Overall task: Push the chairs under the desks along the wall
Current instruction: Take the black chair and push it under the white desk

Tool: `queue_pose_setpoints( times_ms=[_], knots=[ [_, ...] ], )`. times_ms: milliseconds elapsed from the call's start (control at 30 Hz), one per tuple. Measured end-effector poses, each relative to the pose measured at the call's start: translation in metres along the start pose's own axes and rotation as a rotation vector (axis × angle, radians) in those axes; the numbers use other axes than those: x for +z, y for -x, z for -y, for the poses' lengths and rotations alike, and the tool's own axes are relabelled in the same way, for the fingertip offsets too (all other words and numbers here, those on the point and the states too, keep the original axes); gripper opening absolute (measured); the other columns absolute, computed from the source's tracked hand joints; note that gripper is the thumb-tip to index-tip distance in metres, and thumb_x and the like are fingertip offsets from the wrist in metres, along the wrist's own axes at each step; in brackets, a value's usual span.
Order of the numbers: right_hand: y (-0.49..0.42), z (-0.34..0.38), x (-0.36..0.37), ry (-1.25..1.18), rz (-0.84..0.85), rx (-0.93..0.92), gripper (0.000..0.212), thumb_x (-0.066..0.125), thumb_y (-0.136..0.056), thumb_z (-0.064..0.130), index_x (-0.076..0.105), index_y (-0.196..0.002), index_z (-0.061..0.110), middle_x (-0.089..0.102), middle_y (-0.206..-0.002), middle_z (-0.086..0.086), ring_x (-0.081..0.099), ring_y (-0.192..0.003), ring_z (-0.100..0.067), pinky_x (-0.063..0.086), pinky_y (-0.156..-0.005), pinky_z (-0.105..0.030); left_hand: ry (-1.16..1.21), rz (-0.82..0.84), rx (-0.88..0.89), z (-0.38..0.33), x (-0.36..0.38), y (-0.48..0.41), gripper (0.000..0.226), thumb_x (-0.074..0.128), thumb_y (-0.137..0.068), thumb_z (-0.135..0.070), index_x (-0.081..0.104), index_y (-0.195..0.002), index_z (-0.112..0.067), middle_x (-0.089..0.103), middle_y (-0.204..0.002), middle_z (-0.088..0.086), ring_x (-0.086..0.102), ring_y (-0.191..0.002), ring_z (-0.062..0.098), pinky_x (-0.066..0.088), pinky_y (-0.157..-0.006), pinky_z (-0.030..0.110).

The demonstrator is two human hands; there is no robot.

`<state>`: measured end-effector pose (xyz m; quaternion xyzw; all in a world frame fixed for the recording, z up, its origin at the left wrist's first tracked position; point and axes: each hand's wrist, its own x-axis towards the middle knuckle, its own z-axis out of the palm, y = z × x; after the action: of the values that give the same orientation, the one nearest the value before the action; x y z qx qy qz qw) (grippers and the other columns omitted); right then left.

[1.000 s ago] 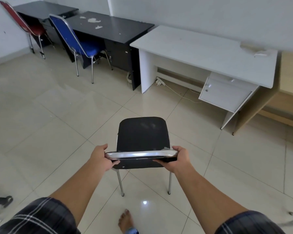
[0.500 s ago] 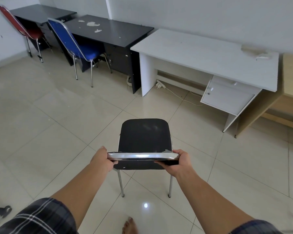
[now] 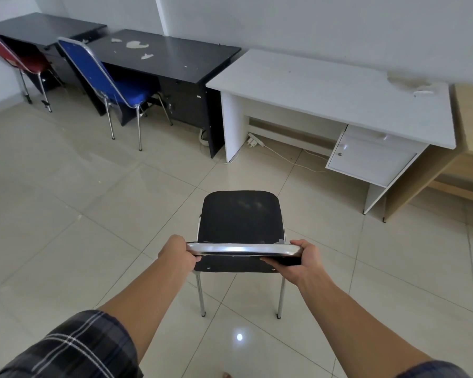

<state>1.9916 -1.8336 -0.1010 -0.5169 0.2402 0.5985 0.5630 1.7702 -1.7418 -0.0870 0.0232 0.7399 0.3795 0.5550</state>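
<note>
So, chair: black padded chair with chrome frame (image 3: 241,222), on the tile floor, well short of the white laminate desk (image 3: 333,91)
Left hand (image 3: 176,253): wrapped around the backrest's left corner
Right hand (image 3: 302,261): clamped on the right corner

Open tiled floor across the centre and left of the frame

Clear kneehole under the white desk (image 3: 331,96) at upper right, bounded by its left panel and drawer cabinet (image 3: 372,156); power strip (image 3: 254,140) and cable (image 3: 292,160) lying on the floor there; blue chair (image 3: 107,80) and red chair (image 3: 17,58) blocking the black desks at upper left
</note>
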Motion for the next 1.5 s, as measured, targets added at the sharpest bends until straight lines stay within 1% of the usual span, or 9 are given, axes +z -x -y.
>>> queue_pose_setpoints(
  times_ms=[433,567,633,767,933,1000,1200,1333,1500],
  knots=[
    [-0.037,0.069,0.062,-0.019,0.065,-0.009,0.032,0.054,-0.089,0.003,0.050,-0.121,0.001,0.055,-0.114,-0.027,0.055,-0.100,-0.054,0.049,-0.087,-0.072,-0.051,0.030,0.021,-0.055,0.094,-0.014,0.015,0.041,-0.094,0.000,0.047,-0.108,-0.004,0.045,-0.110,0.017,0.049,-0.094,0.037,0.050,-0.090,0.055],
    [-0.052,0.098,0.081,-0.013,0.037,-0.007,0.040,0.055,-0.087,0.003,0.050,-0.127,0.001,0.055,-0.119,-0.028,0.055,-0.102,-0.056,0.050,-0.078,-0.073,-0.056,0.026,0.021,-0.067,0.132,-0.017,0.013,0.041,-0.095,0.001,0.046,-0.106,-0.003,0.046,-0.105,0.017,0.048,-0.095,0.036,0.048,-0.094,0.055],
    [-0.060,0.112,0.089,0.006,0.024,-0.005,0.044,0.055,-0.086,0.003,0.050,-0.130,0.002,0.055,-0.123,-0.028,0.056,-0.106,-0.057,0.050,-0.081,-0.075,-0.047,0.017,0.012,-0.068,0.147,-0.021,0.013,0.041,-0.095,0.001,0.046,-0.106,-0.003,0.047,-0.094,0.016,0.048,-0.094,0.036,0.048,-0.094,0.054],
    [-0.074,0.133,0.103,0.024,0.003,-0.014,0.045,0.054,-0.086,0.003,0.049,-0.130,0.003,0.055,-0.125,-0.028,0.055,-0.110,-0.057,0.047,-0.093,-0.075,-0.058,0.029,0.031,-0.075,0.172,-0.025,0.013,0.040,-0.094,0.000,0.047,-0.105,-0.002,0.048,-0.099,0.017,0.051,-0.077,0.036,0.048,-0.090,0.055],
    [-0.091,0.159,0.133,0.013,0.000,-0.023,0.044,0.056,-0.087,0.003,0.048,-0.130,0.004,0.055,-0.123,-0.027,0.055,-0.110,-0.056,0.048,-0.093,-0.073,-0.082,0.037,0.039,-0.101,0.209,-0.034,0.011,0.040,-0.096,-0.001,0.046,-0.105,-0.001,0.049,-0.093,0.016,0.050,-0.090,0.037,0.048,-0.094,0.056],
    [-0.101,0.167,0.145,0.000,0.002,-0.026,0.043,0.055,-0.087,0.003,0.049,-0.129,0.003,0.055,-0.123,-0.028,0.055,-0.111,-0.056,0.047,-0.094,-0.073,-0.067,0.040,0.023,-0.112,0.223,-0.041,0.010,0.041,-0.096,0.000,0.047,-0.104,0.000,0.048,-0.104,0.017,0.049,-0.094,0.037,0.048,-0.093,0.057],
    [-0.133,0.193,0.198,-0.025,-0.007,-0.045,0.042,0.056,-0.087,0.004,0.050,-0.129,0.004,0.056,-0.121,-0.028,0.056,-0.109,-0.055,0.048,-0.093,-0.073,-0.082,0.081,0.008,-0.160,0.274,-0.072,0.009,0.042,-0.093,0.003,0.047,-0.100,0.001,0.044,-0.111,0.019,0.047,-0.096,0.039,0.048,-0.094,0.058],
    [-0.153,0.208,0.236,-0.066,-0.015,-0.050,0.044,0.055,-0.088,0.004,0.049,-0.132,0.004,0.056,-0.124,-0.028,0.056,-0.110,-0.056,0.047,-0.094,-0.073,-0.093,0.113,0.001,-0.196,0.307,-0.093,0.020,0.039,-0.092,0.008,0.041,-0.075,-0.002,0.041,-0.111,0.019,0.046,-0.097,0.039,0.047,-0.096,0.056],
    [-0.178,0.221,0.280,-0.139,-0.036,-0.077,0.045,0.055,-0.088,0.004,0.049,-0.132,0.005,0.056,-0.126,-0.027,0.056,-0.111,-0.055,0.048,-0.094,-0.072,-0.172,0.138,0.026,-0.238,0.353,-0.118,0.015,0.041,-0.094,0.005,0.044,-0.080,-0.002,0.043,-0.108,0.019,0.047,-0.095,0.039,0.050,-0.091,0.056]
  ],
)
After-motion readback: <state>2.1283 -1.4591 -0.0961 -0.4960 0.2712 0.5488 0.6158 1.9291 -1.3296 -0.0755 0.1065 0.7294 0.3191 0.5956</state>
